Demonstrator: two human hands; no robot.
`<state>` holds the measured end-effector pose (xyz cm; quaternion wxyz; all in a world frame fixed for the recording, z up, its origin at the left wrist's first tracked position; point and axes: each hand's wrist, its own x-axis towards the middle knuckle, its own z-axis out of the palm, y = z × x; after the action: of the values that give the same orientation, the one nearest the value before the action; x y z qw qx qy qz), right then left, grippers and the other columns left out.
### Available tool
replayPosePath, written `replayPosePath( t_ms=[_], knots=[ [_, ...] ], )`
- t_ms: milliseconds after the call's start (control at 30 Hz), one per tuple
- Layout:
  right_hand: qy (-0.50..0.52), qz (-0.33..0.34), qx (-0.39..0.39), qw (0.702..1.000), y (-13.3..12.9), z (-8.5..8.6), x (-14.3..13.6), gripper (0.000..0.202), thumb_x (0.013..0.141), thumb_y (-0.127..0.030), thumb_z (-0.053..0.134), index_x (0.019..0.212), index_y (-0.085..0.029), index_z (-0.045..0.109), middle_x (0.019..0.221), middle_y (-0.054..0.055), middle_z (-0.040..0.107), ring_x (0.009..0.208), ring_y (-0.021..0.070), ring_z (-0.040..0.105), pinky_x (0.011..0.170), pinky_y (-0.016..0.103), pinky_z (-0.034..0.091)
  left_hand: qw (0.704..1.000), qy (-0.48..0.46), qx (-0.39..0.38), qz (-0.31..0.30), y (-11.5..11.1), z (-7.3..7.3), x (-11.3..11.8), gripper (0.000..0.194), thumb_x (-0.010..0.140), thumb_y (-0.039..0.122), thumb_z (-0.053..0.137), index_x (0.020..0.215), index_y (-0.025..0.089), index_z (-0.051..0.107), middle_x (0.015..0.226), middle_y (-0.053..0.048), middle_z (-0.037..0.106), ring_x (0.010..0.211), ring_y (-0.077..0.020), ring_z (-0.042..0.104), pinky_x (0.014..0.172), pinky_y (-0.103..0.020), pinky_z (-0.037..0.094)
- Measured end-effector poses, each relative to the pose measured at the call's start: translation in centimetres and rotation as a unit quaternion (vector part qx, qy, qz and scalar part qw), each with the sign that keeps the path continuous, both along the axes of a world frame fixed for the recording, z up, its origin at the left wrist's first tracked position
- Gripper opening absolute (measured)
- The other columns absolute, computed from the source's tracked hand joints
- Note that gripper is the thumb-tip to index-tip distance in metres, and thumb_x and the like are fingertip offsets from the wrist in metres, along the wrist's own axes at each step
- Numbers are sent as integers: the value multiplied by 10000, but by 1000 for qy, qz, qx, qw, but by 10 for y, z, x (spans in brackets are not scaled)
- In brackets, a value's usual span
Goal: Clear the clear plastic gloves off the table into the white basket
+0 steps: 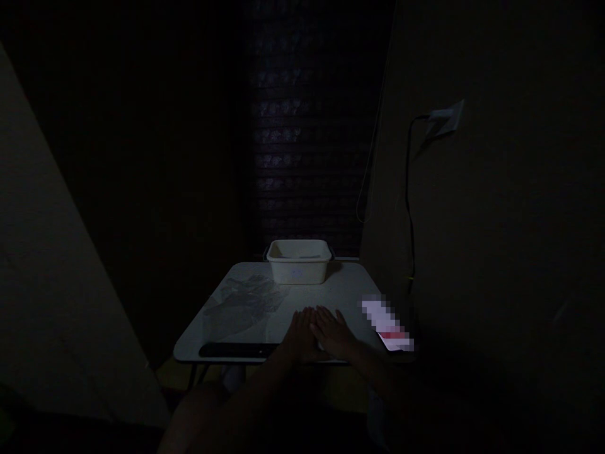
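In dim light, my left hand [301,335] and my right hand [332,331] lie side by side near the front edge of a small white table [302,296]. Their fingers stretch forward, and the inner fingertips touch or overlap. A small pale patch shows between the palms; whether it is an object or the tabletop I cannot tell. Left of my left hand, a long dark flat bar [236,350] lies along the front edge. A crumpled clear plastic sheet [246,306] spreads over the table's left half.
A white plastic tub [299,271] stands at the table's back edge. On the right edge lies a lit, pixelated phone-like screen [385,321]. A black cable [408,189] hangs from a wall socket [444,120] on the right. Dark blinds [302,145] cover the back.
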<state>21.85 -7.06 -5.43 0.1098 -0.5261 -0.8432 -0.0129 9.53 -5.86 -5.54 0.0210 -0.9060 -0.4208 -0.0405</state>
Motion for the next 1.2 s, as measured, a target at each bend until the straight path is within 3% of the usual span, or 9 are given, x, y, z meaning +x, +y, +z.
replayPosePath(
  t_ms=[200,700,1200],
  knots=[
    [4,-21,-54,998,1,-3,0,506,763,-395,54,1180,-149,201,1235,79,195,1129,173,85,876,430,37,1000,13,10,7,-4,-5,4,822,583,633,228,1201,113,73,1247,-136,120,1116,-280,48,863,-435,39],
    [-11,3,-102,995,7,-4,2,507,758,-398,64,1193,-150,141,1253,77,120,1132,183,34,853,480,34,999,25,-20,23,-8,5,5,824,570,606,290,1195,100,111,1240,-153,128,1116,-283,35,840,-488,1],
    [-69,24,-177,981,11,12,2,554,740,-439,19,1198,-137,93,1260,92,79,1132,187,-11,830,513,70,999,18,-16,32,-14,11,6,733,629,603,165,1199,147,95,1240,-126,158,1115,-272,74,829,-509,19]
  ],
)
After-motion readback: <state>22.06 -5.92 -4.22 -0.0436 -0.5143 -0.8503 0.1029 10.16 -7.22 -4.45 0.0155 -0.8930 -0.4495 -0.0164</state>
